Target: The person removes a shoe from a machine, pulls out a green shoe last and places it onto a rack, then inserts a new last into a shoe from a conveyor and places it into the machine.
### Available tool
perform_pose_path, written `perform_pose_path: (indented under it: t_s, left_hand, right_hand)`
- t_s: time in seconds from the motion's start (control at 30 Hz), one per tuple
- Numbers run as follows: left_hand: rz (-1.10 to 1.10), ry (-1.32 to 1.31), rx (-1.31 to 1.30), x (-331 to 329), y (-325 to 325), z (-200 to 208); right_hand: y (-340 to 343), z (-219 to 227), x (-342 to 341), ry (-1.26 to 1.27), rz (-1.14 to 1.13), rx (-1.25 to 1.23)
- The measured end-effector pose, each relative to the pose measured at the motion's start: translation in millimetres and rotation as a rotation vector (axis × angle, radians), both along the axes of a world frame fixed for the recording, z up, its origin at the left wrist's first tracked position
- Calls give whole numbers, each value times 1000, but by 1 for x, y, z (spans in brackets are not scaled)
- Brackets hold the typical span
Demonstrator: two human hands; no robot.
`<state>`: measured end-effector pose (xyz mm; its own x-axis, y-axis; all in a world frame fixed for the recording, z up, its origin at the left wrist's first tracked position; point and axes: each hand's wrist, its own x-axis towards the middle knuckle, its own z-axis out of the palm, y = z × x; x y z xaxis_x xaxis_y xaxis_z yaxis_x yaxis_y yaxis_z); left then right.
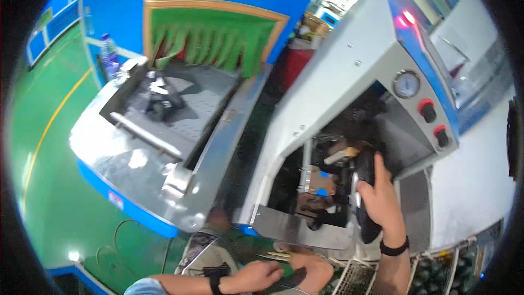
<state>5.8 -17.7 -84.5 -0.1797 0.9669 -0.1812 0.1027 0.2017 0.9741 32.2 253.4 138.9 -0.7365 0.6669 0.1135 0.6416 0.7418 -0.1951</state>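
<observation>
My right hand (380,196), with a black band on its wrist, grips a long black shoe (369,226) standing on end inside the opening of a white and blue machine (327,93). The index finger points up along it, with the thumb near its pale edge. Just left of the shoe are the machine's metal working parts (322,183), with blue spots on them; a tan piece (349,154) sits above. My left hand (256,276) stays low by my leg, its fingers curled with nothing visible in them.
On the left, black and white shoes (161,95) lie on a grey conveyor (199,93) before a green fringed curtain (213,38). A bottle (109,54) stands at its corner. The machine carries a gauge (406,83) and red-and-black knobs (427,110). White racks (355,278) stand below.
</observation>
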Motion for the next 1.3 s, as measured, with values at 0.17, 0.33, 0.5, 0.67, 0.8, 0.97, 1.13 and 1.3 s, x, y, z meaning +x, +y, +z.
perform_pose_path:
  t_s: [0.17, 0.33, 0.5, 0.67, 0.8, 0.97, 1.13, 1.3]
  left_hand:
    - [-69, -7, 57, 14, 3, 8]
    - [-40, 34, 25, 21, 5, 33]
    - [-85, -628, 204, 11, 20, 53]
    - [-313, -1439, -23, -1, 23, 56]
    - [152, -1039, -201, 20, 8, 73]
    - [13, -520, -250, 51, -3, 48]
    - [-187, 25, 128, 34, -35, 13]
    - [-133, -487, -350, 36, -22, 15]
  right_hand:
    - [-18, -2, 12, 72, 7, 71]
    - [-52, -16, 48, 274, 112, 193]
    - [-110, -91, 144, 288, 36, 527]
    - [-178, -40, 180, -9, 476, 242]
    - [-141, -54, 171, 466, 194, -645]
    - [-75, -74, 85, 1344, -21, -1646]
    - [-108, -48, 115, 1431, 13, -1496]
    - [-199, -56, 293, 1743, -90, -864]
